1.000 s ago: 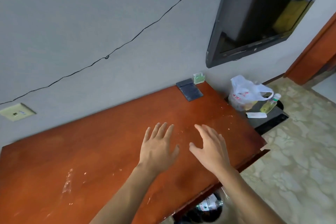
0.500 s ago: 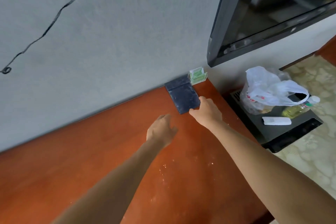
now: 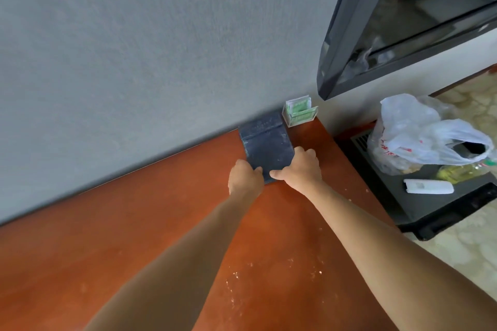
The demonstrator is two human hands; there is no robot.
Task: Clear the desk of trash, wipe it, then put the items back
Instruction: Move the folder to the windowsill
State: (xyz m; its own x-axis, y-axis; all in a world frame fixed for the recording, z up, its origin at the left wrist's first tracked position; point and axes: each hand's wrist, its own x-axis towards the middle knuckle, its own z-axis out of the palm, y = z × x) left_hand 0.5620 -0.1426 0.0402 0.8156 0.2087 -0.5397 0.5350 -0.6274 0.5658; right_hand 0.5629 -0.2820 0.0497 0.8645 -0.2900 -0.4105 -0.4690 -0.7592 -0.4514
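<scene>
Hands reach to the back of the bench, close to the wall. The left hand and the right hand each hold one near corner of a flat dark folder, with fingers curled round its edge. The folder lies flat on the bench and its far end touches the wall. Just beside it stands a small clear holder with green cards.

The job looks like it is only starting. White crumbs and dusty marks dot the bench near the front, so no wiping seems done yet. The folder and the card holder have not been taken off. After that come the wiping and putting things back.

Off the bench, a white plastic bag, a bottle and a white remote sit on a low black box. The bag has red print, and the folder has faint marks, but none of it can be read.
</scene>
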